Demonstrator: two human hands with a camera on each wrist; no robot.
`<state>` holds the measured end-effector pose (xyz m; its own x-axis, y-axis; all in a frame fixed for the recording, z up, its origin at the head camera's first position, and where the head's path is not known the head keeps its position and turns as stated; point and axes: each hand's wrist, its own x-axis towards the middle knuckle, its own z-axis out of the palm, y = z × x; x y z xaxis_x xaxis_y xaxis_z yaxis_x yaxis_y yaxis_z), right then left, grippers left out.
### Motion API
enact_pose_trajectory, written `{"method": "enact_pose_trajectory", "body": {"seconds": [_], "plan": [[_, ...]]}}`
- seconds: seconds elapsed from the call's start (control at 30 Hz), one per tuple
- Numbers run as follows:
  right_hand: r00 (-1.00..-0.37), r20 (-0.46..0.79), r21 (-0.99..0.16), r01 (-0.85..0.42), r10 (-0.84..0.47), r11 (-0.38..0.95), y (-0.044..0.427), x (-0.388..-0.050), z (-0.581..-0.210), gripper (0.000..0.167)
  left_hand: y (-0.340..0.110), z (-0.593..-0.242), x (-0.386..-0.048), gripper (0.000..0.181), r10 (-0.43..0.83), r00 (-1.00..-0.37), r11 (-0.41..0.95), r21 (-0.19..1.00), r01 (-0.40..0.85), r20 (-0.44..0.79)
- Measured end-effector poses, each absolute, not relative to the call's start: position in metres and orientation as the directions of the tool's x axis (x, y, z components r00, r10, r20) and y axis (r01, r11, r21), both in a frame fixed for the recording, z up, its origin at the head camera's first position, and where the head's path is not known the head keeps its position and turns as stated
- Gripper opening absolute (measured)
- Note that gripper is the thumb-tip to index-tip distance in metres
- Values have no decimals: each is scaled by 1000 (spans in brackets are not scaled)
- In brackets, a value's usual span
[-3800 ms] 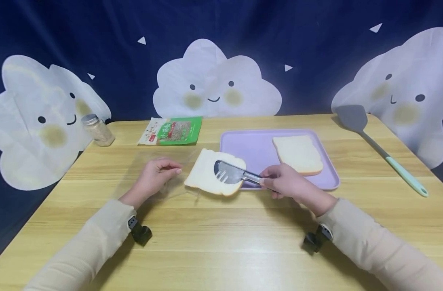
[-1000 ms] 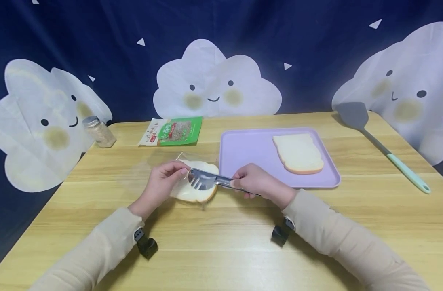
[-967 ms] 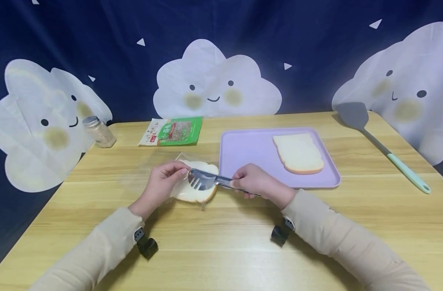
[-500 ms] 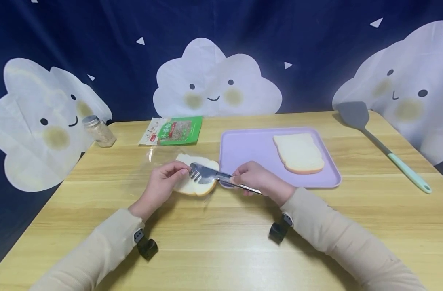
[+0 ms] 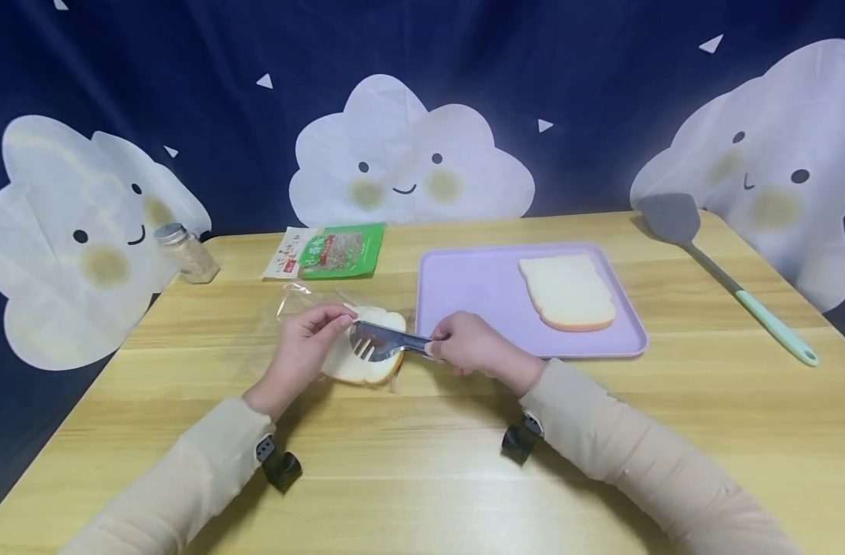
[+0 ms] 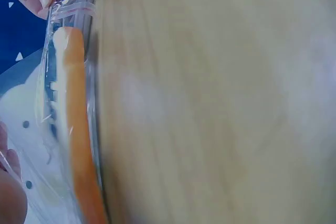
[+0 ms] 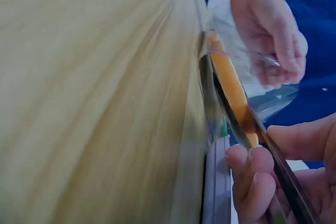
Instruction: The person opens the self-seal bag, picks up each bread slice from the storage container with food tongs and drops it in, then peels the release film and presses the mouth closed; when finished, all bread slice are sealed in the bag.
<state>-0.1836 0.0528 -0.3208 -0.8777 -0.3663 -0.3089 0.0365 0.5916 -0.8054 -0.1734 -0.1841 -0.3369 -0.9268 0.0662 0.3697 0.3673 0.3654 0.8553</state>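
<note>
Just left of the purple tray (image 5: 464, 289), a bread slice (image 5: 360, 373) is inside a clear bag (image 5: 295, 291) — tongs (image 5: 384, 340), gripped by the right hand (image 5: 469, 343), straddle it; the left hand (image 5: 303, 344) pinches the bag.

bread slice (image 5: 364, 371) + tongs (image 5: 395, 342) shifted L | slice now in clr bag (image 5: 282, 306), prob. fully | hands (image 5: 469, 344) closer tog.

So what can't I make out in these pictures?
Head view: left part of the bread slice in the tongs, behind the left hand.
Head view: end of the tongs' handle, hidden by the right hand.
Head view: packet's fine print, too small.
Left wrist view: most of the left hand, beyond the edge.
</note>
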Motion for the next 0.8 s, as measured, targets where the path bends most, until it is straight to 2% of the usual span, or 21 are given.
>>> {"method": "enact_pose_trajectory", "body": {"seconds": [0.13,0.3,0.4,0.63,0.8], "plan": [[-871,-319,-797,32,-375,604,53,-184,-318,15,-185,-335,-173,10,47,-905,388,827,406,422],[-858,-320,-856,81,-401,511,59,-185,-321,16,-187,-337,-175,11,32,-936,415,847,331,351],[-859,-305,-860,63,-411,507,58,-185,-321,15,-187,-338,-176,10,20,-950,396,870,294,312],[-851,-294,-878,61,-435,475,54,-189,-323,17,-182,-338,-174,8,94,-941,354,873,337,325],[-842,-305,-888,84,-445,451,53,-190,-324,17,-183,-338,-173,8,86,-946,353,878,323,313]]}}
